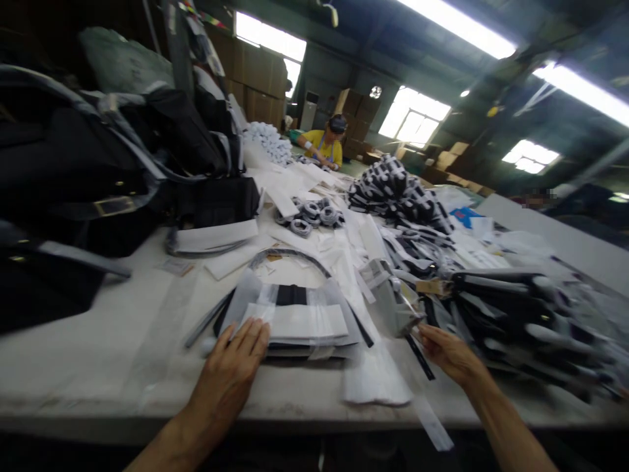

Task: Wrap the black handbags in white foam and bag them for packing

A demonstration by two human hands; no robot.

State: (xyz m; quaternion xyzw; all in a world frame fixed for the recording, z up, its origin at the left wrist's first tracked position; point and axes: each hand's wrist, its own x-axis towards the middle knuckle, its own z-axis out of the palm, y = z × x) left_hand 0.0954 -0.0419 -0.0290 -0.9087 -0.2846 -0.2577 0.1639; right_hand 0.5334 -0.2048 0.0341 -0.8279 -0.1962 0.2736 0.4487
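My left hand (230, 367) lies flat with fingers stretched out on the near left corner of a black bag wrapped in clear plastic and white paper (299, 321), which rests on the grey table (98, 341). My right hand (445, 351) reaches to the right of the bag, its fingers closed on a thin black strap (419, 354) beside a grey wrapped piece (390, 301). A curved black handle (289, 257) arcs above the bag.
A heap of black bags (88, 183) fills the left side. Piled black straps with white wrapping (521, 321) lie at the right. Grey rolls (312, 215), white paper sheets (216, 237) and a striped pile (398, 190) sit further back. A person in yellow (324, 145) works at the far end.
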